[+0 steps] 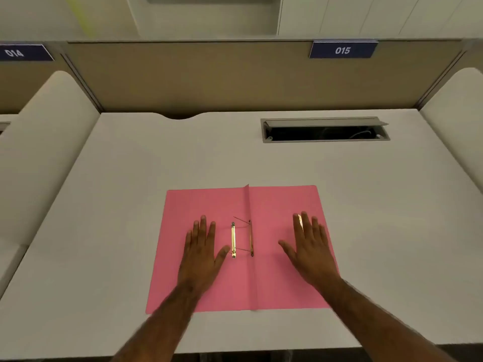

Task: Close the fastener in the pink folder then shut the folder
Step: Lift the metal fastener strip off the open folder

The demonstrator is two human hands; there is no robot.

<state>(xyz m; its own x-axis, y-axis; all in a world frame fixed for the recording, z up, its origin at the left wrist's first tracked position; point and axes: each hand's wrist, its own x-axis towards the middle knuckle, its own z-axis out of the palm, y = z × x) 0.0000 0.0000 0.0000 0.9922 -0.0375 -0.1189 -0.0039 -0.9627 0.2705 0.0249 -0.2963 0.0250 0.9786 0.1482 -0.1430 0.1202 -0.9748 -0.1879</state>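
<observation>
Folder: pink folder [274, 257] lies open on the worktop [130, 178].
Grips: my left grip [201, 246] and right grip [309, 244] rest flat, fingers apart, holding nothing.
Fastener: fastener [241, 239] between my grips, not closed.
Left: close it, shut folder.

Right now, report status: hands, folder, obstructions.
Left hand and right hand flat, open, no grip. Pink paper folder lies open; gold metal fastener unclosed. Nothing blocking.

One folder [274, 278]; two hands [201, 253]

Pink folder [274, 278]; gold fastener [233, 240]; white desk [130, 192].
</observation>
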